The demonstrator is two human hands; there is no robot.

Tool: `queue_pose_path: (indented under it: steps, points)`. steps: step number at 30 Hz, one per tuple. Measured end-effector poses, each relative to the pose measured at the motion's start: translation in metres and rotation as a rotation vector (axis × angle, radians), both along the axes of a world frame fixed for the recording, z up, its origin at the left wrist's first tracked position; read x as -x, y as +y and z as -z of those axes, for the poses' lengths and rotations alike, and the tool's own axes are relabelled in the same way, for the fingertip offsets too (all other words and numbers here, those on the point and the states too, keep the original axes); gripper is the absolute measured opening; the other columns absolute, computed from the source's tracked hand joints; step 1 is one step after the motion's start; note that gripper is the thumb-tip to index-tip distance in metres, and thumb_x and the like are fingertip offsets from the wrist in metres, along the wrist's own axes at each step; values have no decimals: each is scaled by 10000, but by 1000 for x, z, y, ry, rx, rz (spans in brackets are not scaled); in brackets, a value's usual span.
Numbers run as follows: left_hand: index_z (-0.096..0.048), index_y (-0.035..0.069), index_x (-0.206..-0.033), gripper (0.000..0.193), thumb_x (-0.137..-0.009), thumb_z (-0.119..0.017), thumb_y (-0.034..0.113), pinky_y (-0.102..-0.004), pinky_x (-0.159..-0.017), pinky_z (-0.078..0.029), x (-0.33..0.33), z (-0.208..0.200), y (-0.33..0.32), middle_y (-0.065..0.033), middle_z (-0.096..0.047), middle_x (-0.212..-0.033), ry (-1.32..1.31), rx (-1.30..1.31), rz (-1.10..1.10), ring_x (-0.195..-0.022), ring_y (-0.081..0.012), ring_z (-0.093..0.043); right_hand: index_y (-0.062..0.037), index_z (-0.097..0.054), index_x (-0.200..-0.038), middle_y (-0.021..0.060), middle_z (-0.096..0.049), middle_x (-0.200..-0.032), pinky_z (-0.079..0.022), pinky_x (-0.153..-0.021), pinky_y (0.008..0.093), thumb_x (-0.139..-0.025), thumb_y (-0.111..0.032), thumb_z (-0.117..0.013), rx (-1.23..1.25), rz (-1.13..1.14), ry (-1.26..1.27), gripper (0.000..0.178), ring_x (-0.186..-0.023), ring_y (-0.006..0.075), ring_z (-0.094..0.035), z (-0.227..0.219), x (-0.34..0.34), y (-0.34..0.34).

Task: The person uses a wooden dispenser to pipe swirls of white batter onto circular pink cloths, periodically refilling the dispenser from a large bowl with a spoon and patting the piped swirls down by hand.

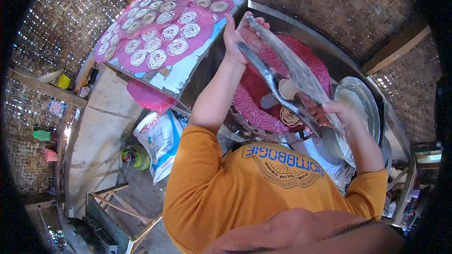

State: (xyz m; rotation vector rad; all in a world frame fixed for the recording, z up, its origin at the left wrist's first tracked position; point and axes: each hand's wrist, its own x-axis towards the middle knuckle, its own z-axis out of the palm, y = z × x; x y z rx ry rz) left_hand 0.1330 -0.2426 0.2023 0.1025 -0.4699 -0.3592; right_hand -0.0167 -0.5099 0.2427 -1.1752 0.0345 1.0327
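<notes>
Both my hands are on a hand press (270,76) made of two long, worn bars, one dark and one whitish, with a pale cylinder (287,88) between them. At the far end, my left hand (242,40) is closed around the bar ends. My right hand (340,114) grips the near right end. Below the press lies a round pink mesh mat (249,106). One coiled nest of pale strands (289,116) rests on it, near its front edge. The bars hide part of the mat.
At the left, a table (172,81) bears pink mats with several strand nests (157,59). A large metal basin (372,96) stands at the right. Near my left elbow are a white and blue sack (160,138) and a green gas cylinder (136,157). Woven walls (325,4) surround the workspace.
</notes>
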Motion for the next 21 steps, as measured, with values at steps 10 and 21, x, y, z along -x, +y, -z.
queue_pose_path:
  steps: [10, 21]
  points:
    - [-532, 153, -884, 493, -739, -439, 615, -423, -691, -456, 37, -8, -3, -84, -552, -821, 19, 102, -101, -804, -302, -559, 32, -472, -1097, 96, -576, -863, -468, -656, 289, -606, -382, -653, 300, -121, -253, 667, -737, 174, -571, -46, 20, 7]
    - [-555, 184, -905, 435, -775, -428, 579, -448, -688, -470, 59, -35, 21, -85, -547, -846, -183, 125, -99, -845, -273, -529, 46, -447, -1153, 106, -524, -1105, -339, -886, 288, -578, -325, -697, 320, -256, -318, 728, -1018, 179, -469, -56, 21, 16]
